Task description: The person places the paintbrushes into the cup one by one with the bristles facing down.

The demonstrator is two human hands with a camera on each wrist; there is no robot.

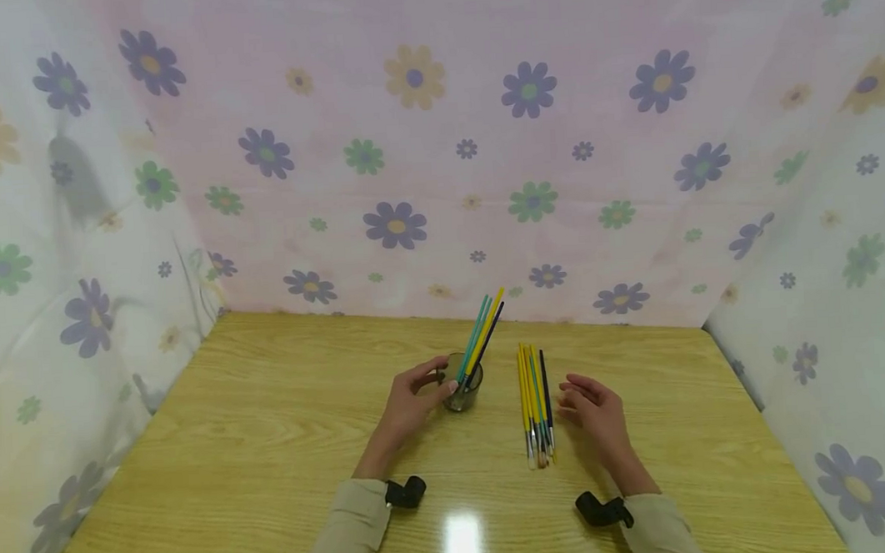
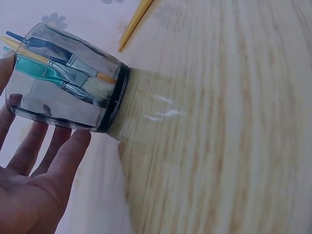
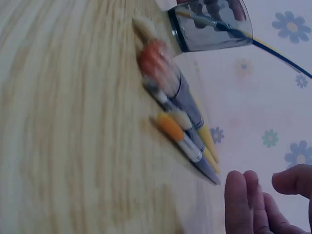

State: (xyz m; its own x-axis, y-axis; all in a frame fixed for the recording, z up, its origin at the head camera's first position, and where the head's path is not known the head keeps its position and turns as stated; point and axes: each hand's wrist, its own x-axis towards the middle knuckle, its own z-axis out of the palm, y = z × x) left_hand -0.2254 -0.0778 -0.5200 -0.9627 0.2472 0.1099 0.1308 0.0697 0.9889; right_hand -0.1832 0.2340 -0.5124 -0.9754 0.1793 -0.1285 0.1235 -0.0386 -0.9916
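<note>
A clear, smoky-tinted glass [image 1: 460, 401] stands on the table with several paintbrushes [image 1: 481, 333] leaning in it, bristles down. My left hand [image 1: 411, 399] grips the glass from its left side, fingers behind and thumb at the near rim. Through the glass wall in the left wrist view, teal, yellow and dark-handled brushes [image 2: 41, 68] show. To the right of the glass lies a row of several more paintbrushes [image 1: 535, 397], bristle ends toward me. Just right of that row my right hand [image 1: 595, 410] hovers with fingers loosely bent, holding nothing.
The wood-grain table [image 1: 270, 419] reaches back to a flowered cloth [image 1: 421, 161], which also hangs along both sides. Each wrist carries a small black camera mount [image 1: 603, 510]. A bright light reflection sits near the table's front.
</note>
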